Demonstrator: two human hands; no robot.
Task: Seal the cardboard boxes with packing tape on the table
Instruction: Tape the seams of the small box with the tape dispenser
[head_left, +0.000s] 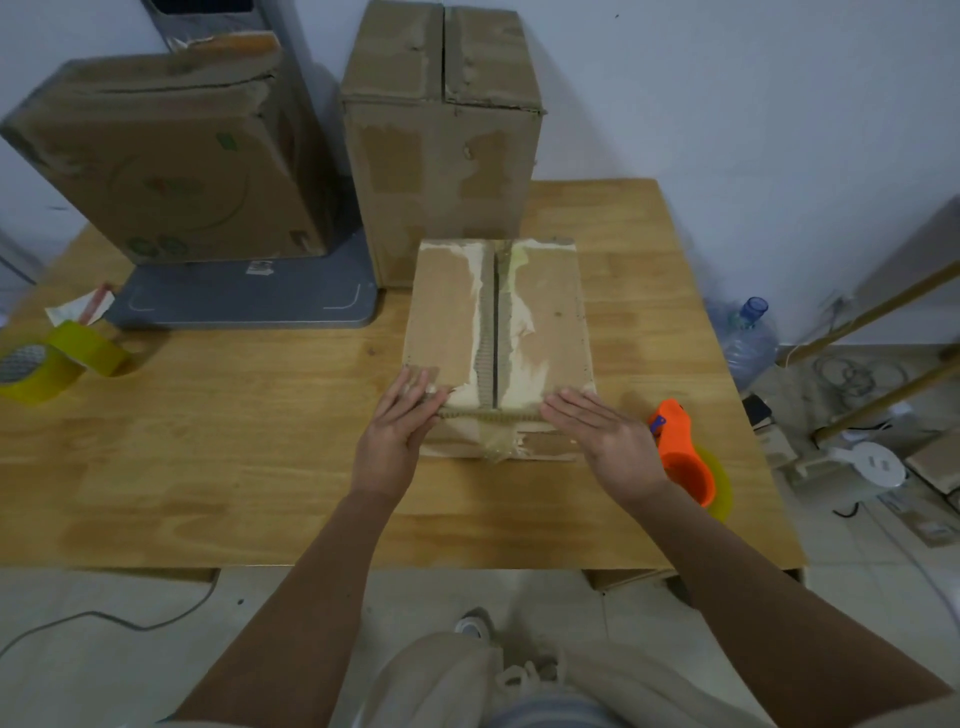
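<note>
Both flat hands (506, 428) on cardboard box (550, 332)

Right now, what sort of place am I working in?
Probably a home or small-office packing corner: worn cardboard boxes on a wooden table, tape rolls, and a water jug on the tiled floor.

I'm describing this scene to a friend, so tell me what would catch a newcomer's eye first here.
First, the cardboard box at the middle of the wooden table, its flaps meeting at an open seam edged with torn old tape, with the left hand and right hand resting flat on its near edge. Next, the bright orange tape dispenser just right of the right hand, and the yellow tape roll at the table's left edge.
</note>
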